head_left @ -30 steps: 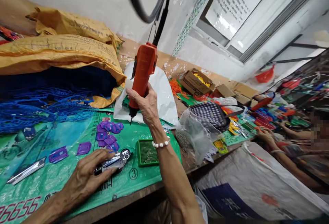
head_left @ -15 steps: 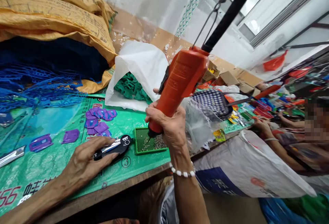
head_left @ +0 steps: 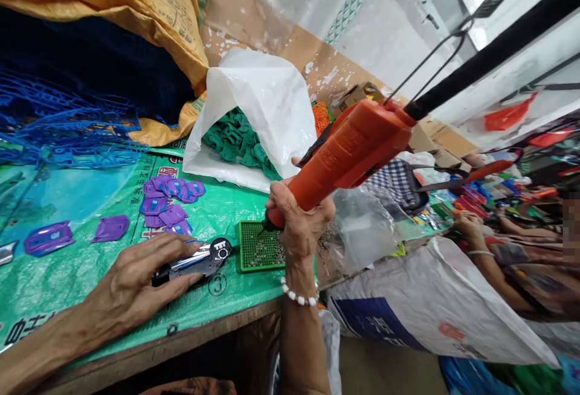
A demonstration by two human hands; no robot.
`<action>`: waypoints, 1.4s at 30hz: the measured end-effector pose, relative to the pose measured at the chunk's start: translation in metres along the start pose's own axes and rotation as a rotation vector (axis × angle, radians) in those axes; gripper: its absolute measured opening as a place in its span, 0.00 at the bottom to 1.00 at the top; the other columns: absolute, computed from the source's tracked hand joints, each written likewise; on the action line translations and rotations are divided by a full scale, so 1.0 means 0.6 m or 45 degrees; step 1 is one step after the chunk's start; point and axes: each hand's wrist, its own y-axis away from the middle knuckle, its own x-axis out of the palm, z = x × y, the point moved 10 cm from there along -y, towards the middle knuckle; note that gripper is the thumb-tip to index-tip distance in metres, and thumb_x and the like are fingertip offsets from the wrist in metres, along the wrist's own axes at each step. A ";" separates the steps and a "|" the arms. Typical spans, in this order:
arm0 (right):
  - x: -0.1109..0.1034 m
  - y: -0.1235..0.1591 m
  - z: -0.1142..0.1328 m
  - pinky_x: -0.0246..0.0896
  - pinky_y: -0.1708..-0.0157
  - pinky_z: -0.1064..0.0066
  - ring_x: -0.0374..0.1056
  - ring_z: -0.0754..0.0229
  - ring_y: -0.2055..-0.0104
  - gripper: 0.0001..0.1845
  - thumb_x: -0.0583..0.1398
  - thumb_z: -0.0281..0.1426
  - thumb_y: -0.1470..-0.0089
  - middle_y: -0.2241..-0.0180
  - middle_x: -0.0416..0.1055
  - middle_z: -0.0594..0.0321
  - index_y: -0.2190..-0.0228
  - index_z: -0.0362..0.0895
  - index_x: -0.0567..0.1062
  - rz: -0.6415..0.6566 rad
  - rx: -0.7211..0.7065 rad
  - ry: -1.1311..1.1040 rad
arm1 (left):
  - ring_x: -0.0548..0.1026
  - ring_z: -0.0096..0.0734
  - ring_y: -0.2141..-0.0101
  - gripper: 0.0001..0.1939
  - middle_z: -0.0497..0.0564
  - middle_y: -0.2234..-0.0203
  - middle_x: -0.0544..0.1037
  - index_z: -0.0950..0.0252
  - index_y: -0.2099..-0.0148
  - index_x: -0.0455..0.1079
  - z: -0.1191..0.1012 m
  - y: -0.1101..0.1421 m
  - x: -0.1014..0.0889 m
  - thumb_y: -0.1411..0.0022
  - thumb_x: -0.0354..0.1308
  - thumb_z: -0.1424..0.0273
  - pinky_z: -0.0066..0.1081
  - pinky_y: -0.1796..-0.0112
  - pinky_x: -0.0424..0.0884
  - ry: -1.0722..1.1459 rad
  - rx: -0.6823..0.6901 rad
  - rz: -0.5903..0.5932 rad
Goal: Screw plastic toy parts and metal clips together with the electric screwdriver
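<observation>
In the head view, the right hand (head_left: 301,220) has its fingers closed around the lower part of an orange power screwdriver (head_left: 348,150), which is tilted, its black cable going up to the right. The dark tip of the tool points down at a green grid tray (head_left: 260,269); whether it touches something there, it is not possible to tell. Small metal pieces (head_left: 275,251) lie in this tray, more of them at its right part. The left hand (head_left: 131,277) rests low, its fingers and thumb bent around the 2 sides of a black and silver device (head_left: 211,259), which lies on the green sheet (head_left: 99,274), its round end just beside the tray. Behind this hand is a group of purple pieces (head_left: 170,205), partly overlapping, and 2 more purple pieces lie apart at the left. Farther back, a white bag (head_left: 281,99) stands open with green parts (head_left: 235,141) inside, and beside it is a yellow sack (head_left: 136,2) with blue parts (head_left: 67,123) at its mouth. At the right are a clear plastic bag (head_left: 357,220), a checked bag (head_left: 392,183) and another person's hand (head_left: 469,226), whose grip cannot be told.
</observation>
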 end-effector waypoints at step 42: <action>0.004 0.001 0.058 0.65 0.79 0.67 0.66 0.62 0.80 0.20 0.71 0.43 0.50 0.76 0.69 0.72 0.59 0.48 0.74 -0.010 -0.036 0.044 | 0.81 0.35 0.61 0.10 0.52 0.60 0.83 0.62 0.51 0.74 -0.010 -0.006 0.007 0.30 0.60 0.63 0.32 0.60 0.77 0.112 -0.042 0.037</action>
